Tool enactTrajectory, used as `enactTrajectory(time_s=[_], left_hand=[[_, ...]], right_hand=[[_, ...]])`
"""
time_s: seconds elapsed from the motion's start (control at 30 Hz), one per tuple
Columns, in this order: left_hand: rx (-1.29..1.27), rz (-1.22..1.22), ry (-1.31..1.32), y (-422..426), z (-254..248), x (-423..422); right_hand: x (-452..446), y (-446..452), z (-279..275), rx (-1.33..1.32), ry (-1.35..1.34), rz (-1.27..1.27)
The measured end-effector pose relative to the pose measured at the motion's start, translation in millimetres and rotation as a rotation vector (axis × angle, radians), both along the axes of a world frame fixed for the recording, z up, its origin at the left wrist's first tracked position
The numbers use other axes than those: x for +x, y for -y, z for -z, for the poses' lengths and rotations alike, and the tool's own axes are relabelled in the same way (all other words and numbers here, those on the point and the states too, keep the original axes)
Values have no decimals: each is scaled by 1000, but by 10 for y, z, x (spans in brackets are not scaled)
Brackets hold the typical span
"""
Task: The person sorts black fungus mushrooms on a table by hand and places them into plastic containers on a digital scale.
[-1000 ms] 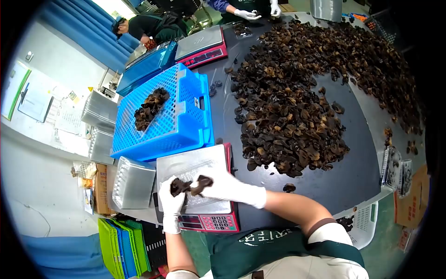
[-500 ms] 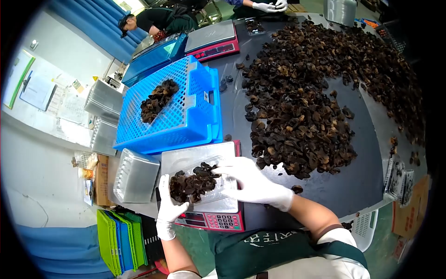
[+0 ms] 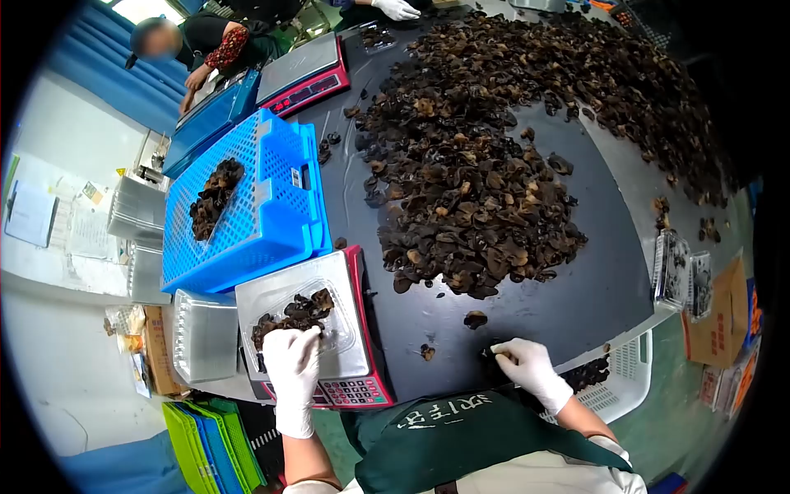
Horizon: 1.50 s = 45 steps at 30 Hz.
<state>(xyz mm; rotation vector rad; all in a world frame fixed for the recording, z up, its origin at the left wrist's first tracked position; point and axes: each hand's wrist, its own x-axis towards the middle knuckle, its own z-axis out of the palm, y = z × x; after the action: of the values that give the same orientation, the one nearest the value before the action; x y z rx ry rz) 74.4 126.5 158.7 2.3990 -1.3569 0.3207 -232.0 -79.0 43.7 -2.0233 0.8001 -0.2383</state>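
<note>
Dark fungus pieces lie in a clear plastic tray on the metal plate of a red scale. My left hand, in a white glove, is at the tray's near edge with its fingers pressed together on the fungus; what it grips is hidden. My right hand, also gloved, is near the table's front edge, its fingertips together at a small dark piece that is hard to make out. Beyond it spreads a large pile of dark fungus, and one loose piece lies between.
Left of the pile is a blue basket with a filled tray on top. Stacked clear trays flank the scale. A white basket sits below the table edge. A co-worker and another person's gloved hand are across the table.
My right hand has left the tray and moved right to the table's front edge. My left hand has closed over the fungus. The whole view has shifted.
</note>
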Motion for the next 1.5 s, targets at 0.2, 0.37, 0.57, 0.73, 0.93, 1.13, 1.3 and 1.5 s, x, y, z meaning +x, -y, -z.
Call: enactTrajectory(time_s=[0.2, 0.37, 0.57, 0.73, 0.93, 1.13, 1.3, 1.5], left_hand=[[309, 182, 118, 161, 257, 266], [300, 267, 98, 213, 313, 319], [276, 252, 77, 246, 391, 344], [244, 219, 23, 268, 353, 326], [250, 232, 9, 261, 330, 323], [221, 232, 60, 254, 375, 295], [202, 208, 91, 237, 398, 282], [237, 97, -4, 274, 359, 252]], right_hand=[[11, -58, 14, -11, 48, -136], [-17, -85, 196, -196, 12, -309], [-3, 31, 192, 141, 192, -50], [224, 214, 209, -115, 347, -43], [530, 336, 147, -383, 451, 8], [815, 425, 103, -504, 171, -12], [651, 196, 232, -484, 242, -412], [580, 380, 113, -476, 400, -32]])
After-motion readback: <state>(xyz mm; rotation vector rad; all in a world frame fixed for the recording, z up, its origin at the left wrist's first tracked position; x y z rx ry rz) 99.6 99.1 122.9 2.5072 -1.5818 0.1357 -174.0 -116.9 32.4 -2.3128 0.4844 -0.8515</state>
